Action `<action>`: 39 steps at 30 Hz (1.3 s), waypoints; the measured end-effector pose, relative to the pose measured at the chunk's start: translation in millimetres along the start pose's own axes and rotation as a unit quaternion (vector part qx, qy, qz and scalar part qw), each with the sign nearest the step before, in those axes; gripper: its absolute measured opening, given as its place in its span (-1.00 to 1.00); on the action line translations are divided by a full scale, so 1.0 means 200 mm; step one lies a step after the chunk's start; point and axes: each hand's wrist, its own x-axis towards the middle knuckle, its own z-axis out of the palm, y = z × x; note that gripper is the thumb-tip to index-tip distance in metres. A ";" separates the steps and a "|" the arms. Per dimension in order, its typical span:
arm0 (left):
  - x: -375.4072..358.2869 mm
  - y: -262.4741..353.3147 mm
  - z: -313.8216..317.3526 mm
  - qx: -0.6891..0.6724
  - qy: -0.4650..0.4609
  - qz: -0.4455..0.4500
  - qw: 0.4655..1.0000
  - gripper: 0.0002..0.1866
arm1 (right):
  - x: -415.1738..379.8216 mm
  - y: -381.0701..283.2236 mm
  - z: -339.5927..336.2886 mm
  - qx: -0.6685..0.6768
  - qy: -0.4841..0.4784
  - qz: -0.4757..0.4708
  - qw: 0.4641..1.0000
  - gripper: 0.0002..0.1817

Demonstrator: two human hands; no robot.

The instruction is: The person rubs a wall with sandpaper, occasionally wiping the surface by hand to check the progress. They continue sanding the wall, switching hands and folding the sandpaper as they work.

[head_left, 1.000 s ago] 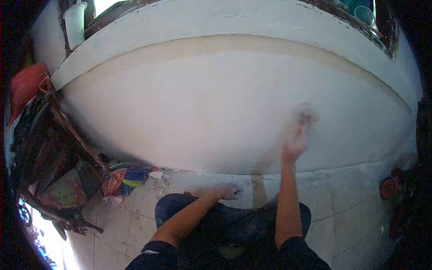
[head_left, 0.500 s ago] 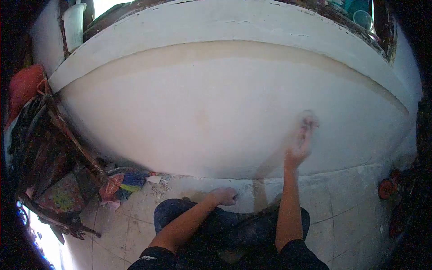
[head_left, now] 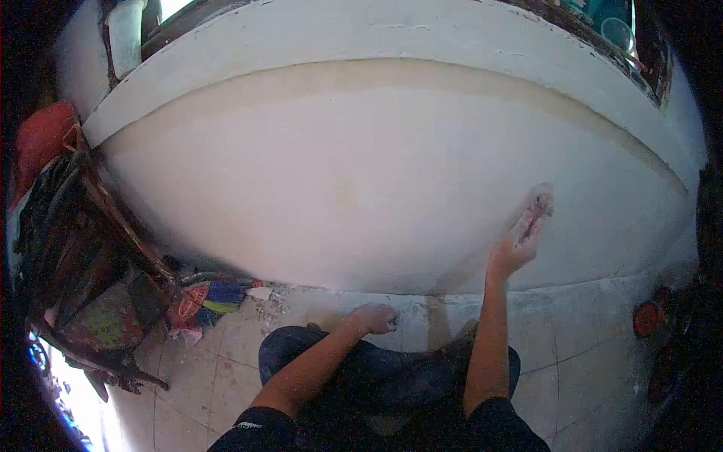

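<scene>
A low white wall (head_left: 331, 158) fills the view ahead, dusty and faintly stained. My right hand (head_left: 525, 233) reaches up to its right part, the fingers closed and pressed against the surface. Whatever the fingertips hold is a small, pale, blurred shape that I cannot make out. My left hand (head_left: 374, 319) is curled into a loose fist over my left knee, near the wall's foot. The inside of that fist is hidden. Whitish dust coats both hands.
Dark clutter and a red bag (head_left: 45, 135) stand at the left. Colourful scraps (head_left: 215, 305) lie by the wall's foot. A white container (head_left: 126, 38) sits on the upper left ledge, a clear cup (head_left: 617, 34) at upper right. Reddish round objects (head_left: 646, 319) are at the right.
My right hand has slid a little to the right along the wall. The left fist has stayed over the knee. The view has shifted slightly.
</scene>
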 end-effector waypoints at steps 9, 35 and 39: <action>0.04 0.04 0.00 -0.048 -0.035 -0.032 0.998 -0.57 | -0.29 -0.11 0.12 -0.075 -0.166 -0.288 0.940 -0.54; 0.12 -0.11 0.08 -0.075 -0.062 -0.013 0.995 -0.57 | -0.32 -0.05 0.04 -0.113 -0.246 -0.280 0.921 -0.54; 0.13 -0.20 0.14 -0.111 -0.021 0.017 0.993 -0.56 | -0.12 0.00 0.00 -0.022 -0.117 -0.166 0.979 -0.43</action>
